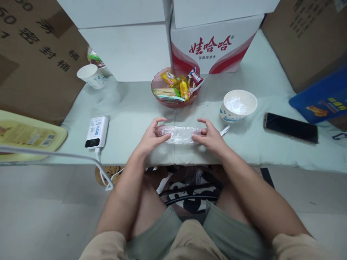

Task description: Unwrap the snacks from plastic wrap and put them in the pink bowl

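Fingers of left hand [150, 140] and right hand [211, 139] clamp opposite ends of clear, crinkled, oblong plastic wrap [180, 135]; I read long axis left-right, mid-frame; neither hand nearer.

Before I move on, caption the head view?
Left hand and right hand hold crinkled clear plastic near a snack bowl.

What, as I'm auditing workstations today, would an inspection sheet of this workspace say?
Surface: pale green cloth, lightly wrinkled.
Things in hand: crinkled clear plastic, held crosswise.
Clutter: snack bowl, left paper cup, right paper cup with clear film inside, power bank, phone, yellow container.
Hands: left hand and right hand grip opposite ends of the plastic.
Cables: white cable plugged into the power bank, hanging past the front edge.
Surroundings: brown cartons both sides, white boxes behind.
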A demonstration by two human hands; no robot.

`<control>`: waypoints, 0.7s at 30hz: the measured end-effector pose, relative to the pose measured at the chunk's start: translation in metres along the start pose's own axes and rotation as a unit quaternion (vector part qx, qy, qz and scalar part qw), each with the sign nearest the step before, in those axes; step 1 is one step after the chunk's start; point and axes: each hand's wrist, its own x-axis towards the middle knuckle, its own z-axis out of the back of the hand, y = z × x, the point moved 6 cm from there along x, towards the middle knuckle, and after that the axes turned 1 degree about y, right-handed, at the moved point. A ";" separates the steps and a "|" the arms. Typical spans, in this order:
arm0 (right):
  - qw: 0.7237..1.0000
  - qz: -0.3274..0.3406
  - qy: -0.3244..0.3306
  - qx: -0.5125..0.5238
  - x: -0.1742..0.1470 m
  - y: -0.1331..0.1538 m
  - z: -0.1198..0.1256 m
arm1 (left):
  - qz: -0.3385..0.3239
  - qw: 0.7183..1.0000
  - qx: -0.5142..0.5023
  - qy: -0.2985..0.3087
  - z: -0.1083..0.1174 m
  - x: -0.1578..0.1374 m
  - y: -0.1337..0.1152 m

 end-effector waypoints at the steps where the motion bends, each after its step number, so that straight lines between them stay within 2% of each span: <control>1: 1.000 -0.011 -0.013 -0.005 0.001 -0.001 0.000 | -0.004 1.000 -0.006 -0.005 0.001 0.001 0.000; 4: 0.998 0.021 -0.053 -0.034 0.002 0.005 0.005 | -0.057 0.994 -0.011 -0.091 0.012 0.003 -0.003; 6: 0.989 0.074 -0.086 -0.090 -0.001 0.014 0.009 | -0.093 0.982 0.020 -0.162 0.018 0.001 -0.005; 7: 0.980 0.109 -0.107 -0.130 -0.004 0.020 0.010 | -0.100 0.979 0.040 -0.175 0.017 0.001 -0.004; 9: 0.952 0.186 -0.133 -0.205 -0.012 0.032 0.007 | -0.097 0.982 0.066 -0.150 0.005 0.002 0.002; 11: 0.930 0.250 -0.117 -0.242 -0.020 0.040 -0.002 | -0.098 0.989 0.055 -0.093 -0.012 0.005 0.009; 14: 0.941 0.280 -0.004 -0.190 -0.026 0.040 -0.023 | -0.123 0.992 0.005 -0.014 -0.035 0.009 0.013; 16: 0.955 0.261 0.064 -0.129 -0.027 0.036 -0.033 | -0.133 0.991 -0.014 0.019 -0.044 0.010 0.012; 17: 0.961 0.243 0.072 -0.108 -0.027 0.034 -0.034 | -0.132 0.991 -0.011 0.022 -0.045 0.009 0.010; 18: 0.969 0.222 0.052 -0.097 -0.025 0.032 -0.032 | -0.126 0.992 -0.003 0.017 -0.045 0.009 0.008; 21: 0.976 0.174 -0.090 -0.099 -0.018 0.026 -0.014 | -0.091 0.996 0.026 0.001 -0.042 0.006 0.006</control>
